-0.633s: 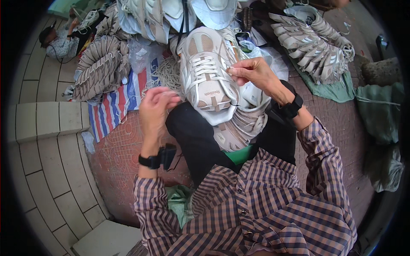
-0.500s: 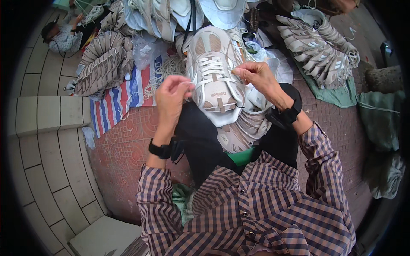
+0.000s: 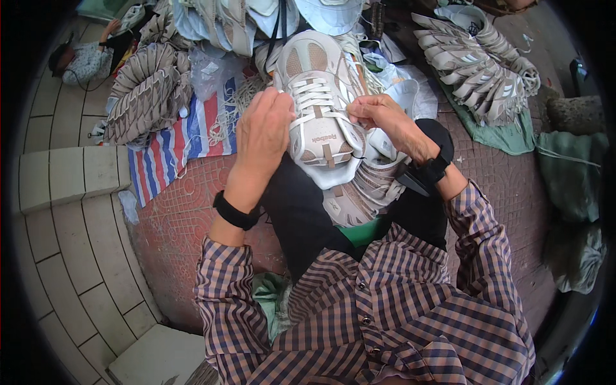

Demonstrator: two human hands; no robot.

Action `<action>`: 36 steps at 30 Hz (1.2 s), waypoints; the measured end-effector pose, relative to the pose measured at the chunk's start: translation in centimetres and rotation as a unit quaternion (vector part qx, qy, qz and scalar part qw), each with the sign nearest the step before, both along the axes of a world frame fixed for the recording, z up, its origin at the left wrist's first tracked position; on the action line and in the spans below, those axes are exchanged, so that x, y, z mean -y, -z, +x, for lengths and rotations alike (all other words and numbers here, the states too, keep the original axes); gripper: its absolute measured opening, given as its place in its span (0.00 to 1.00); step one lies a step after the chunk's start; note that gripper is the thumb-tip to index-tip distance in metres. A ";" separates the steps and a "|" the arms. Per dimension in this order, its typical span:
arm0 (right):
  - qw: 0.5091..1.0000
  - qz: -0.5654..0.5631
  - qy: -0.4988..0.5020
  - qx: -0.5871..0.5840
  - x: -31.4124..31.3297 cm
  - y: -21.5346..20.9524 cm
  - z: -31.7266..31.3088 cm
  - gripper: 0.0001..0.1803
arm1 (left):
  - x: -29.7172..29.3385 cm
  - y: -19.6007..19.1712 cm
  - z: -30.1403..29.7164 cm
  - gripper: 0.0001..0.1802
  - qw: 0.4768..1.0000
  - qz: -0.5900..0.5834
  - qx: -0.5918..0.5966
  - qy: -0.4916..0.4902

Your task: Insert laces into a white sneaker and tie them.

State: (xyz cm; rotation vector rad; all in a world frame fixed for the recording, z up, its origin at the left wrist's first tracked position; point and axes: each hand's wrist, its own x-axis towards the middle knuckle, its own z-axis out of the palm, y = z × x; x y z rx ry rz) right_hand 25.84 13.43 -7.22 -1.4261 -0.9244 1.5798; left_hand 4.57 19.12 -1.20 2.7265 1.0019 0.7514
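Observation:
A beige and white sneaker upper lies over my knees, its toe pointing away and its tongue toward me. White shoelace crosses its front in several rows. At the left row of eyelets, my left hand is closed, its fingertips pinching the lace at the upper's edge; the back of the hand hides part of the grip. My right hand pinches the lace on the opposite side, thumb and forefinger together. More stacked uppers rest beneath this one, between my legs.
Nested shoe uppers lie at the left by a striped sheet and a heap of loose laces. Another row of uppers sits on green cloth at the right. A person sits at the far left.
My left hand has moved up and turned so its back shows, its fingers now against the upper's left edge. The right hand stays at the right eyelets, slightly lower.

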 end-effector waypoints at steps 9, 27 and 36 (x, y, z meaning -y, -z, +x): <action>0.929 0.103 -0.193 0.297 -2.2 -2.1 0.6 0.10 | -2.8 0.1 0.3 0.06 0.980 0.007 -0.110 0.164; 0.872 0.299 0.080 0.378 3.1 -1.0 -2.9 0.13 | 4.4 2.3 -0.9 0.18 0.984 0.026 -0.012 -0.175; 0.772 0.440 -0.059 0.454 2.4 -1.9 -1.7 0.11 | 3.5 1.8 -1.4 0.13 0.993 0.093 -0.041 -0.056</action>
